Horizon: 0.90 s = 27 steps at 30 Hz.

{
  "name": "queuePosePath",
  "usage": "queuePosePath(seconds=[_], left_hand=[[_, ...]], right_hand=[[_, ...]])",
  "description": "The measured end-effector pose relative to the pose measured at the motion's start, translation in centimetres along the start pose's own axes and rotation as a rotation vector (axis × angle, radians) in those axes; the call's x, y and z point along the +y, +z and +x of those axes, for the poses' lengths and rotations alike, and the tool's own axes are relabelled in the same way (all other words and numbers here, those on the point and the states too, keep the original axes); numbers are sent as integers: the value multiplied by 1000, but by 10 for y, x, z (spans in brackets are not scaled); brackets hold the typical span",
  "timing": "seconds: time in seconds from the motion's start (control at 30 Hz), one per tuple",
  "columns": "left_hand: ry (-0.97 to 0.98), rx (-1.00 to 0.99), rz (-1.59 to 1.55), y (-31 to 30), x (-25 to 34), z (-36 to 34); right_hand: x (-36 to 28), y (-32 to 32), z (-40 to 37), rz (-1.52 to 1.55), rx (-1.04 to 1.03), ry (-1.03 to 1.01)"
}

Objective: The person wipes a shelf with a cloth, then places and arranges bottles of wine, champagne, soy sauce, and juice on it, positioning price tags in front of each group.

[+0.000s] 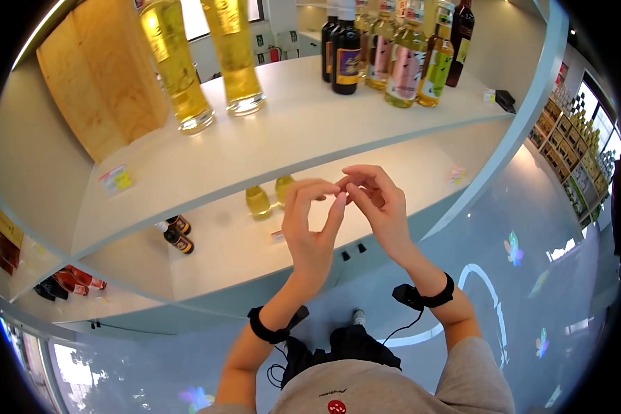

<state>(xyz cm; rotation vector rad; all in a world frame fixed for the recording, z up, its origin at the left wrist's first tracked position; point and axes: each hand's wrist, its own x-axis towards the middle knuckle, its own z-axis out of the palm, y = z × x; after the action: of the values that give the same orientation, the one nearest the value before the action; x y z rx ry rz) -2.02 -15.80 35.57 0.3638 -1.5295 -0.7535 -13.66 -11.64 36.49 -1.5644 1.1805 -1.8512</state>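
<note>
My left hand point(308, 231) and my right hand point(381, 214) are raised in front of the white shelf unit, their fingertips meeting at the middle. The left thumb and fingers curve into a ring, with the tips close together. On the right, thumb and fingers are also bent into a pinch. Whatever lies between the fingertips, if anything, is too small to make out. Behind the left hand, on the lower shelf, are yellow bottles point(258, 203), partly covered by it. Each wrist wears a black strap point(268, 326) with a small device.
Above, the upper shelf point(276, 141) carries two tall yellow bottles point(238, 62), a wooden box point(103, 83), and several dark and labelled bottles point(407, 65). Price tags point(116, 179) sit along it. Small dark bottles point(178, 238) stand lower left. A curved shelf edge point(510, 138) rises at right.
</note>
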Motion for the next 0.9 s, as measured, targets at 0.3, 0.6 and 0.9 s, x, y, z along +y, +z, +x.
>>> queuePosePath(seconds=[0.3, 0.6, 0.9], left_hand=[[-190, 30, -62, 87, 21, 102], [-348, 3, 266, 99, 6, 181], [-339, 37, 292, 116, -25, 240]], right_hand=[[-10, -79, 66, 59, 25, -153], [-1, -80, 110, 217, -53, -194], [5, -100, 99, 221, -89, -97]])
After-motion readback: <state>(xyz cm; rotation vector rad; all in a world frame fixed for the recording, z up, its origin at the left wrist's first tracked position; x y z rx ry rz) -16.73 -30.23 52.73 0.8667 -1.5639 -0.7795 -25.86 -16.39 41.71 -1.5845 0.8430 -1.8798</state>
